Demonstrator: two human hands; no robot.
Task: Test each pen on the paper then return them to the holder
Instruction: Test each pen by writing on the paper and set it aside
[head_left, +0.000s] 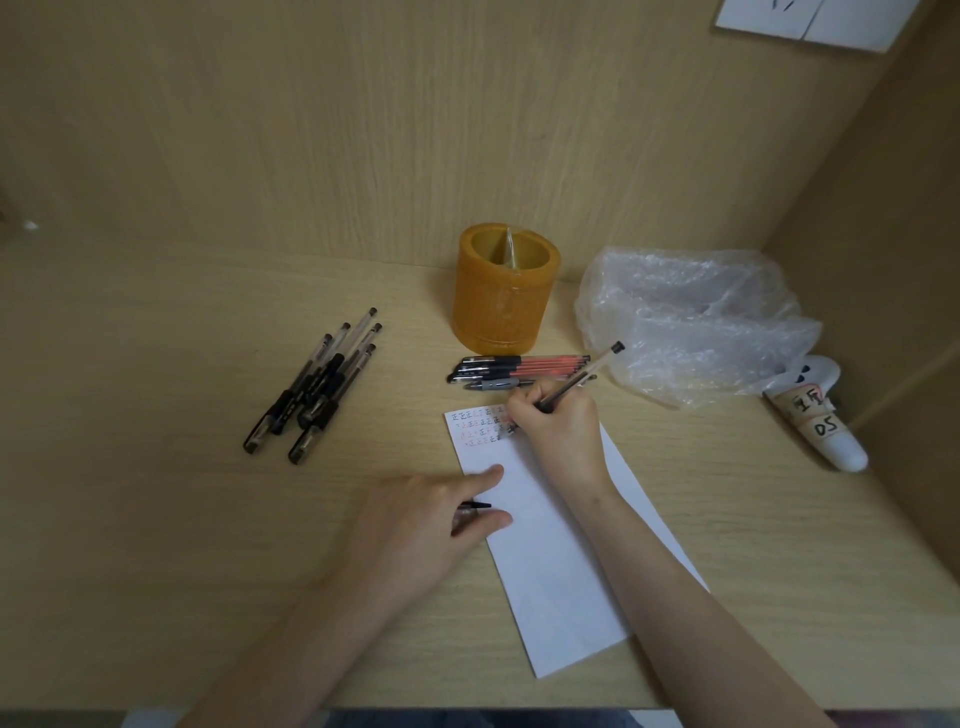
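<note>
My right hand (558, 431) grips a clear black-ended pen (587, 376), its tip down on the top of a white paper strip (550, 561) among rows of small black and red marks. My left hand (431, 525) presses the paper's left edge and holds a small black pen cap (475, 506) between thumb and finger. An amber, divided pen holder (506, 288) stands empty behind the paper. Several black gel pens (317, 384) lie in a pile to the left. A few pens with red and black barrels (519, 369) lie just in front of the holder.
A crumpled clear plastic bag (696, 322) sits right of the holder. A white labelled tube (821, 421) lies by the right wall. Wooden panels close the desk at the back and right. A white sheet (810, 21) hangs on the back wall, top right.
</note>
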